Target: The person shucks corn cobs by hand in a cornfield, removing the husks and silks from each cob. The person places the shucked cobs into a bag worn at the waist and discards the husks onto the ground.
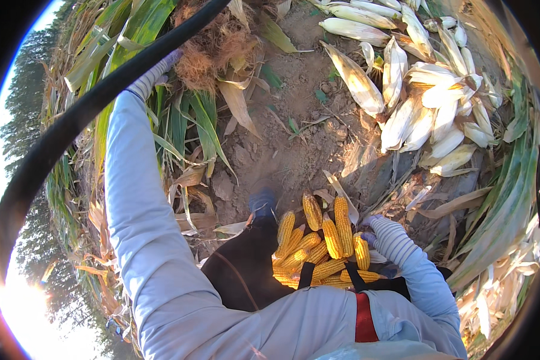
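Observation:
My left hand (159, 72), in a striped glove, reaches out at the upper left among green corn leaves (139, 27), beside a heap of brown corn silk (207, 54). A black strap crosses the view in front of it, and its fingers are mostly hidden. My right hand (375, 231), in a similar striped glove, is low at the right, next to a husked yellow corn cob (361, 252). Whether it grips the cob or a husk is not plain. Several bare yellow cobs (324, 256) lie heaped against my body, between two black straps.
Many ears in pale husks (432, 103) lie piled on the ground at the upper right. Bare soil (292, 148) with small weeds runs between. Long leaves (504, 193) and dry husks (486, 306) lie at the right. My shoe (262, 202) stands left of the cobs.

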`<state>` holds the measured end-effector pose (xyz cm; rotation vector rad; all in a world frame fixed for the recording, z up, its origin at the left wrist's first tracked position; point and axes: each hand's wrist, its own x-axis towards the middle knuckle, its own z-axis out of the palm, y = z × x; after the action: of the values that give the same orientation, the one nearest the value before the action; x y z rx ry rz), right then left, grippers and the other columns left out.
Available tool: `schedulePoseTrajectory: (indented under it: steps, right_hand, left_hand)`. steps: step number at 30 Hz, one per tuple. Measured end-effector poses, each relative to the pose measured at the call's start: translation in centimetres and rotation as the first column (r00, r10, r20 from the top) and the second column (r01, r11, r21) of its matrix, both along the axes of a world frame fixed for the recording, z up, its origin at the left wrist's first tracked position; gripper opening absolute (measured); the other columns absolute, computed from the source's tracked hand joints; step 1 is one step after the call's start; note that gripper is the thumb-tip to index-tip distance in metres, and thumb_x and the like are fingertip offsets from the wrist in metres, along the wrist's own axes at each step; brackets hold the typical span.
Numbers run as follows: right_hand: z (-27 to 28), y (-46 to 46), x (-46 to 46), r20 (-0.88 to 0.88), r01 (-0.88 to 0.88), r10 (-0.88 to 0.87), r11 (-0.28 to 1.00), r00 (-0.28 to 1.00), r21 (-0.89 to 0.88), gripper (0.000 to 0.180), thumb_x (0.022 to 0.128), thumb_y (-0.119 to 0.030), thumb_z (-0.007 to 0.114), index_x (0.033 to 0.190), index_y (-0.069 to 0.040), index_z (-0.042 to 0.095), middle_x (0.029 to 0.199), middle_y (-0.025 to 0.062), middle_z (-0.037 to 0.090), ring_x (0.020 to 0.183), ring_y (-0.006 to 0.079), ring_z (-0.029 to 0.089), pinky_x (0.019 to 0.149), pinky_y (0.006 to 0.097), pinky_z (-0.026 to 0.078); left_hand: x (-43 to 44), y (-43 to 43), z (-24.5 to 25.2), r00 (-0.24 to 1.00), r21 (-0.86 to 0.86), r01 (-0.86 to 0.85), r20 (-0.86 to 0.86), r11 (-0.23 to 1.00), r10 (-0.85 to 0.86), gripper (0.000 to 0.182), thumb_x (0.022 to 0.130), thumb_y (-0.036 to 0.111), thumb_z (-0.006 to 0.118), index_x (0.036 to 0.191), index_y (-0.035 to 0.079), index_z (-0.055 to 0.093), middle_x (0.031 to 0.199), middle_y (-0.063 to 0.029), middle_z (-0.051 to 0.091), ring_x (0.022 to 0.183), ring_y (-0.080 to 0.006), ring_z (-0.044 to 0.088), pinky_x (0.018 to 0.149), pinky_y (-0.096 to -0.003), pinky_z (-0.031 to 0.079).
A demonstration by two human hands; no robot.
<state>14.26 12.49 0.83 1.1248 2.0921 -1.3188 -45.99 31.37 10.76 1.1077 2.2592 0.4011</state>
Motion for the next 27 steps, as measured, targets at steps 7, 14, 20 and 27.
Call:
schedulePoseTrajectory:
  steps: [7, 14, 20, 27]
  right_hand:
    - [1.0, -0.6, -0.5, 0.033, -0.061, 0.062, 0.998, 0.998, -0.018, 0.032, 0.085, -0.026, 0.059, 0.109, -0.005, 0.058, 0.106, 0.0178, 0.059, 0.099, 0.0342, 0.057, 0.086, 0.0411, 0.045]
    - [1.1, -1.2, -0.3, 0.025, -0.068, 0.069, 0.997, 0.997, -0.026, 0.033, 0.085, -0.027, 0.059, 0.108, -0.005, 0.058, 0.105, 0.0185, 0.059, 0.098, 0.0346, 0.057, 0.085, 0.0417, 0.045]
    - [1.0, -1.6, 0.1, 0.002, 0.0, -0.001, 0.999, 1.0, 0.044, 0.031, 0.081, -0.019, 0.064, 0.107, -0.003, 0.059, 0.1, 0.0191, 0.06, 0.091, 0.0344, 0.059, 0.081, 0.0389, 0.048]
    - [0.2, -1.8, 0.7, -0.033, -0.044, 0.046, 0.998, 0.998, 0.05, 0.032, 0.083, -0.023, 0.062, 0.108, -0.003, 0.059, 0.101, 0.0196, 0.06, 0.092, 0.0347, 0.059, 0.082, 0.0393, 0.047]
  left_hand:
    - [0.0, -0.1, 3.0, 0.888, 0.243, 0.136, -0.461, 0.961, -0.009, 0.081, 0.073, 0.045, 0.074, 0.137, 0.013, 0.037, 0.127, -0.0202, 0.049, 0.115, -0.0303, 0.05, 0.096, -0.0351, 0.041]
    - [-1.2, 3.5, 2.6, 0.389, -0.071, 0.356, -0.895, 0.932, -0.217, 0.092, 0.064, 0.062, 0.072, 0.135, 0.012, 0.04, 0.133, -0.0252, 0.04, 0.123, -0.0392, 0.041, 0.101, -0.0426, 0.038]
    - [5.2, 5.5, 3.6, 0.556, 0.194, 0.291, -0.831, 0.937, 0.0, 0.057, 0.074, 0.05, 0.069, 0.114, 0.01, 0.059, 0.113, -0.0194, 0.058, 0.102, -0.0313, 0.058, 0.09, -0.04, 0.046]
    - [2.2, 4.5, 2.3, 0.923, 0.289, 0.191, -0.378, 0.938, -0.071, 0.055, 0.078, 0.025, 0.072, 0.125, 0.01, 0.051, 0.117, -0.013, 0.059, 0.106, -0.0224, 0.056, 0.09, -0.0365, 0.044]
